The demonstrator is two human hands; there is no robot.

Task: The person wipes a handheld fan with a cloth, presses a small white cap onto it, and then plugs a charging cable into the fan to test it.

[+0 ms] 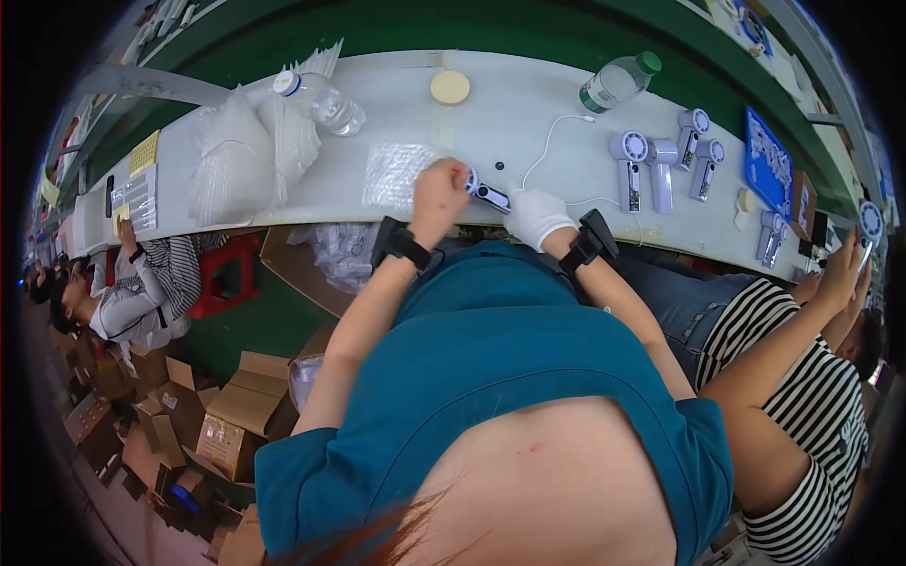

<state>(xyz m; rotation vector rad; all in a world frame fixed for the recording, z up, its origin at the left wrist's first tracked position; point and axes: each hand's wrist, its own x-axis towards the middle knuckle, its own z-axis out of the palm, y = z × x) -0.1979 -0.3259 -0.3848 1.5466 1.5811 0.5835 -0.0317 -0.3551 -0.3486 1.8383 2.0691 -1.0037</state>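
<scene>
A small white-and-lilac handheld fan [491,196] lies slantwise between my hands, just above the near edge of the table; a dark panel shows along its handle. My bare left hand [439,200] is closed at the round fan head, which its fingers partly cover. Wearing a white glove, my right hand [540,215] grips the other end of the handle. A sheet of bubble wrap [396,173] lies flat beside my left hand. Past the fan is a tiny dark round piece [499,165]. A white cable [547,149] curves over the table near my right hand.
Several handheld fans [663,174] stand or lie to the right, before a blue tray [769,162]. Bottles [613,85] and a cream disc [450,88] sit farther back. White foam sleeves [233,165] are piled left. A co-worker in stripes [802,387] holds another fan at right.
</scene>
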